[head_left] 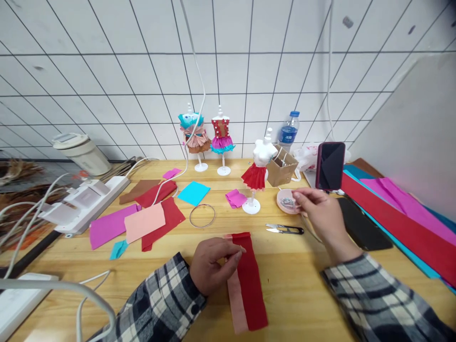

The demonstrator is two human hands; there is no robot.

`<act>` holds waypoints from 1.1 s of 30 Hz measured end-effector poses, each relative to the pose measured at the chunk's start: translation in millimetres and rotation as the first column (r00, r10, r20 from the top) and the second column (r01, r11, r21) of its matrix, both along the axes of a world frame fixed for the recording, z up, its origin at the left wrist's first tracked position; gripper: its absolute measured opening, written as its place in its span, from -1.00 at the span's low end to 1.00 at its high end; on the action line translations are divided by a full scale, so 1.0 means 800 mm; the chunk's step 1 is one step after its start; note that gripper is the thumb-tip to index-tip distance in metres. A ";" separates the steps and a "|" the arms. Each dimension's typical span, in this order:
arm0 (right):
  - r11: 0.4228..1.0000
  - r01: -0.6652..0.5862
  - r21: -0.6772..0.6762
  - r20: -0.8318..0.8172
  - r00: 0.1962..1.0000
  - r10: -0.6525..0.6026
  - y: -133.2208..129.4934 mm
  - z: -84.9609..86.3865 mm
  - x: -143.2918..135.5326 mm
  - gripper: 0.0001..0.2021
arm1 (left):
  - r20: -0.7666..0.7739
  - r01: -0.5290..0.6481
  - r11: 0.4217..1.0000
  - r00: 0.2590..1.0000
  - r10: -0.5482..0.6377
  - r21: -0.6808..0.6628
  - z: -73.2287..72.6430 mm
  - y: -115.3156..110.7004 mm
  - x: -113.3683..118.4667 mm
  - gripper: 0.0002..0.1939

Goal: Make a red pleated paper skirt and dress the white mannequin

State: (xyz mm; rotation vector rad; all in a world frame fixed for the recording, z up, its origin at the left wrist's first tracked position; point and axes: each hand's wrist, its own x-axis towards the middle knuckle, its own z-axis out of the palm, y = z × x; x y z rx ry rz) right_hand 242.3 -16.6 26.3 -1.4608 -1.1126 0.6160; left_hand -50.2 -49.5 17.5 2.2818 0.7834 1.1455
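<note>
My left hand (215,266) is closed in a pinch above a red strip of crepe paper (252,285), which lies over a pale pink strip (236,304) on the table. Whatever sits between its fingertips is too small to name. Thumb and forefinger pressed together, my right hand (322,216) hovers at the edge of a small round pink dish (285,205) holding tiny shiny pieces. What it pinches, if anything, I cannot make out. Thread snips (285,229) lie between the hands. Behind them stands a white mini dress form (263,154) in a red ruffled skirt (254,176).
Two dressed mini forms (194,133) (222,135) stand by the tiled wall. Coloured paper pieces (144,223) and a thin ring (202,216) lie left. A phone (330,166), cardboard box (282,166) and bottle (288,130) stand right. A power strip (85,204) with cables edges the left.
</note>
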 end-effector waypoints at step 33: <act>0.819 -0.571 -0.049 -0.159 0.814 0.558 -0.078 -0.011 -0.127 -0.81 | -0.055 0.076 0.986 0.996 -0.069 0.145 0.000 0.002 0.000 -0.87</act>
